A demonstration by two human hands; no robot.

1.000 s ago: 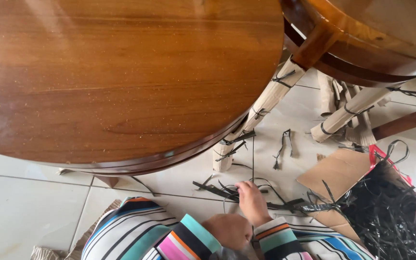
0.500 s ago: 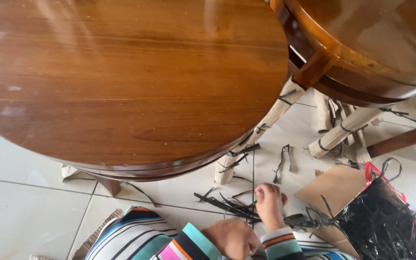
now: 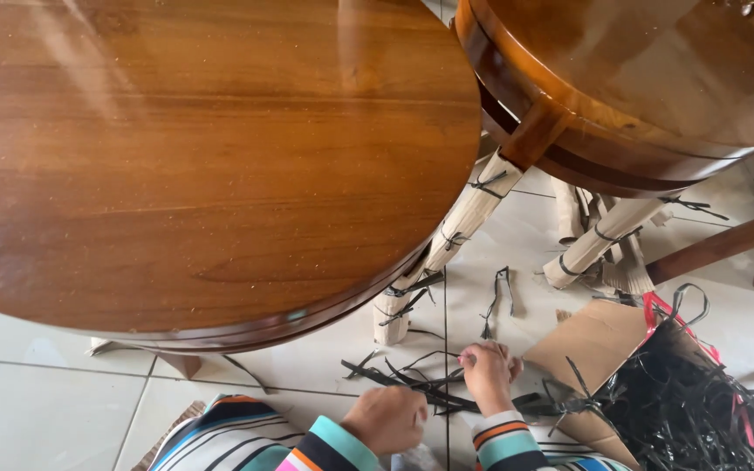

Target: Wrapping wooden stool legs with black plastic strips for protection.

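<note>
Above you spread 2 round polished brown wooden tables. On the tiled floor lie thin black plastic straps: light, floppy, likely best pinched mid-length. Your right hand pinches some; whether your left hand holds anything, I cannot tell.

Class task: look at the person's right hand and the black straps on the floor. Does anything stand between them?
Nothing visible does. The right hand is already on the black straps scattered over the floor tiles, fingers among them. The left hand is just beside the same pile. The wrapped table leg stands behind the straps, not in the way.
</note>
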